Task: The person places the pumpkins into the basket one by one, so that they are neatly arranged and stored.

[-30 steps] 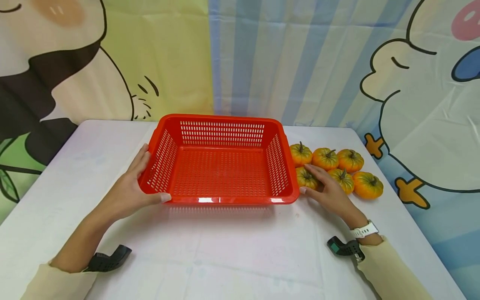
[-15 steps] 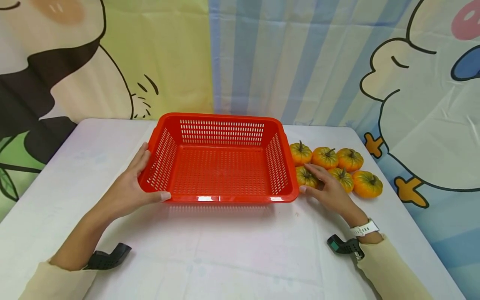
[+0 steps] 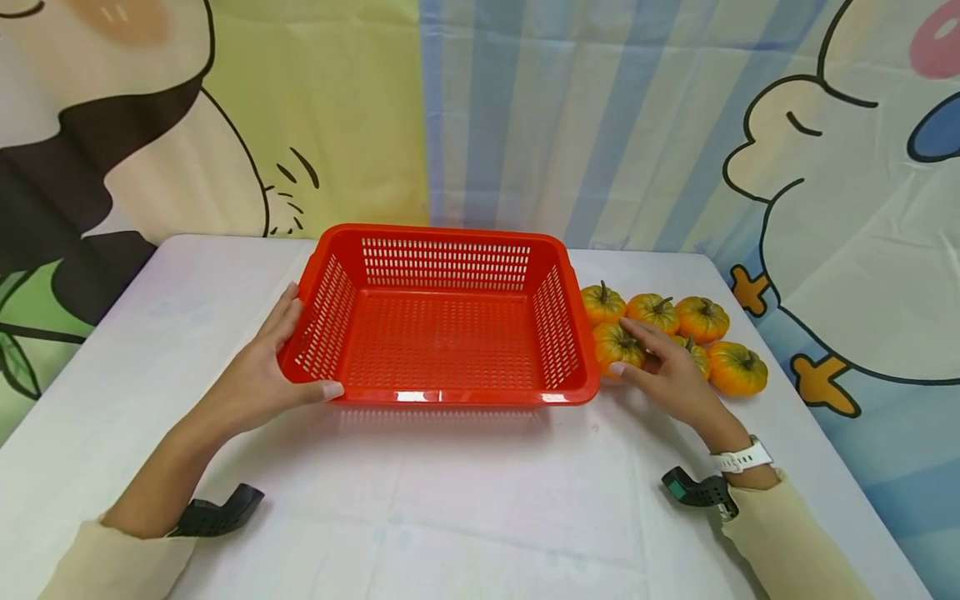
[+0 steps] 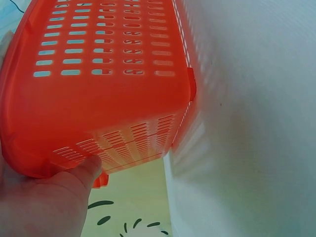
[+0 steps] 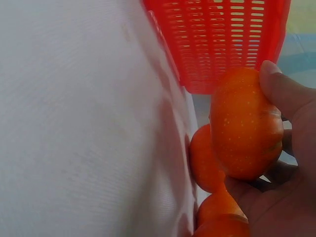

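Basket: one, red, slotted, on bench. Left hand: grips basket's near-left corner, thumb on rim, fingers along left end. Right hand: pinches one pumpkin between thumb and fingers, beside basket's right end. Other pumpkins: five, orange-green, clustered on bench to the right.

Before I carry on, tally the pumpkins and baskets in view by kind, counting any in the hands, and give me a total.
Pumpkins: 6, one of them gripped by the right hand
Red basket: 1
Total: 7
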Demonstrator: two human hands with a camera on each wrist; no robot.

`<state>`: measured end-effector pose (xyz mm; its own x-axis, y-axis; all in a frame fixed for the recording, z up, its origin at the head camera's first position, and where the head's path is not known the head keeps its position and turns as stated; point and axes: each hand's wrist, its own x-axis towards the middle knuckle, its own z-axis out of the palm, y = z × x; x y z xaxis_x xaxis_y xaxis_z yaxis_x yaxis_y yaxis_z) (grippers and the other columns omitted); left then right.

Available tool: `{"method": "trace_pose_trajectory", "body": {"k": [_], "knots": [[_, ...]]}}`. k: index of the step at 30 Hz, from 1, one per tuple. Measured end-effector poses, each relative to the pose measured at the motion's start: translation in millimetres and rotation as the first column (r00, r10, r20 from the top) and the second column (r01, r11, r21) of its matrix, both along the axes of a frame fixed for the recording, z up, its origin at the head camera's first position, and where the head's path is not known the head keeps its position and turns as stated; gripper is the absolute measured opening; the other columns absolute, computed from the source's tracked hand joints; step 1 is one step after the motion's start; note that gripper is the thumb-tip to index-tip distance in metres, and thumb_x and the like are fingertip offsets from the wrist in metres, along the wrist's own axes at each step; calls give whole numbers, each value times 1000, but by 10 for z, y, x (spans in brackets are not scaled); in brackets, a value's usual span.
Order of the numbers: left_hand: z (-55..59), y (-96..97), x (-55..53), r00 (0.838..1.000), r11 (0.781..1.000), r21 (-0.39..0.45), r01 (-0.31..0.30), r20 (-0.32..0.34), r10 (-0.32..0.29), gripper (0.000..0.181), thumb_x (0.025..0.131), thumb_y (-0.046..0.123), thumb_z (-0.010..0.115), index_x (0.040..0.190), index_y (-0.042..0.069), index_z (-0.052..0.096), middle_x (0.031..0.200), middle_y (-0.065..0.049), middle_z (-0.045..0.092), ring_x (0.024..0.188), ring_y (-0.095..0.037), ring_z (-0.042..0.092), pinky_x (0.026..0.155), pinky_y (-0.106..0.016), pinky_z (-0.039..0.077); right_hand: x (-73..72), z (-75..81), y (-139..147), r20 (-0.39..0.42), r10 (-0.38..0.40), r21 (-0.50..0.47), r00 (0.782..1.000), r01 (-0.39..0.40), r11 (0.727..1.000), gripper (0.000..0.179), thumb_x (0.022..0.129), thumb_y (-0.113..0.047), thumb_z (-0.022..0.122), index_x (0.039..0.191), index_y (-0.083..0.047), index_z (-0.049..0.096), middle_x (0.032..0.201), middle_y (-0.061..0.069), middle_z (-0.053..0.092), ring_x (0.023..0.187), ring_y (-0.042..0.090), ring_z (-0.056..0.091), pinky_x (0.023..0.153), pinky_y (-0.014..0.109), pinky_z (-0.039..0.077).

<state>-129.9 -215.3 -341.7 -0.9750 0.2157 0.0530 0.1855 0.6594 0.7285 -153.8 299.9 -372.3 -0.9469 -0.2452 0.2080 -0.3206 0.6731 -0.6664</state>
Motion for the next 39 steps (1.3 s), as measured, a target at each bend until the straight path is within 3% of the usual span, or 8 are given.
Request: {"method": "trace_pose_trajectory", "body": {"k": [3,5,6,10,14,16,21,39], "knots": [[0,-4,5,1000,1000,-1,0,-2,0,121,73,39,85,156,11,1,162,8,-8,146,-35,10,97,-66,38,4,36,15,-9,-12,5,1000,12,1000,68,88,-24,73,148,-9,43,149,16,40,131,39,41,98,45,47],[2,-4,4,1000,1000,-2,5,-5,-5,121,73,39,85,156,10,1,162,7,-8,146,-35,9,96,-66,38,6,63,25,-29,-14,10,999,14,1000,68,89,-23,73,148,-9,43,150,16,39,133,40,38,101,43,44],[3,-3,6,1000,1000,-2,1,-2,-1,121,73,39,85,156,11,1,162,7,-8,146,-34,9,97,-66,38,7,78,27,-39,-14,6,999,14,1000,67,89,-22,73,147,-9,44,150,16,39,133,40,39,101,36,45],[21,7,19,1000,1000,2,-5,1,5,121,73,40,84,156,12,1,162,9,-8,146,-34,9,98,-65,38,30,166,6,-46,-27,-24,999,26,999,66,89,-19,73,148,-15,44,149,13,40,116,33,51,79,12,48],[15,20,15,1000,1000,16,-7,-6,7,120,73,40,84,156,12,2,162,10,-7,145,-35,11,96,-64,40,59,265,-42,-12,-52,-67,999,51,996,67,90,-19,72,150,-26,42,151,8,38,92,29,54,64,20,55],[10,21,13,1000,1000,21,-2,-14,2,120,74,40,84,156,11,1,162,9,-7,145,-36,11,95,-64,41,59,315,-69,-18,-59,-69,998,58,996,67,90,-19,72,149,-28,42,151,6,38,96,30,56,68,20,55],[7,20,13,1000,999,36,-12,-1,12,120,73,40,84,156,13,2,162,9,-6,145,-33,12,96,-62,41,46,441,-139,-40,-65,-76,997,62,995,67,88,-16,73,148,-23,45,150,4,40,132,27,41,91,12,43],[5,16,12,1000,999,39,2,-20,-2,121,73,42,84,156,12,1,162,10,-7,145,-36,11,94,-63,42,-7,777,-365,-95,52,-120,994,-63,991,69,85,-8,75,146,-22,47,147,2,42,129,25,44,94,14,43]]}}
